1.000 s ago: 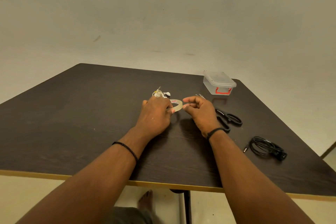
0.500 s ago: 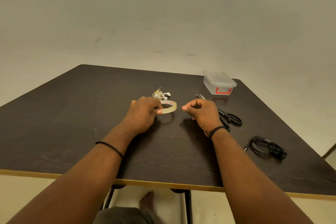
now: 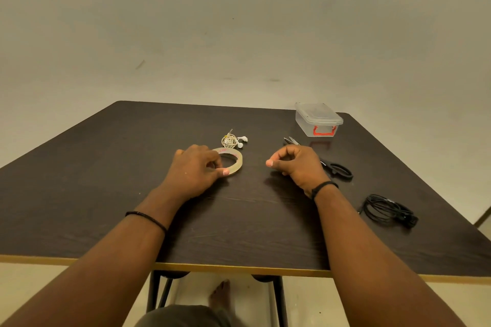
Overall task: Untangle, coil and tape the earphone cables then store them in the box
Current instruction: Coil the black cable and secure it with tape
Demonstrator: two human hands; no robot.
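Note:
A roll of clear tape (image 3: 236, 160) lies flat on the dark table (image 3: 106, 180). My left hand (image 3: 195, 170) grips it at its near left side, thumb against the outer rim. A hand's width to the right, my right hand (image 3: 295, 164) hovers low with thumb and forefinger pinched together; no strip shows between them. A coiled white earphone cable (image 3: 231, 140) lies just behind the roll. The coiled black earphone cable (image 3: 385, 210) lies at the right, near the table's edge. The clear box (image 3: 317, 119) with a red clasp stands lidded at the far right corner.
Black-handled scissors (image 3: 336, 168) lie behind my right hand, blades pointing away towards the box. The table's front edge has a yellow band (image 3: 239, 269). A bare foot (image 3: 219, 297) shows on the floor under the table.
The tape roll went from held up between both hands to lying flat on the table under my left hand. My right hand drew away to the right, still pinched.

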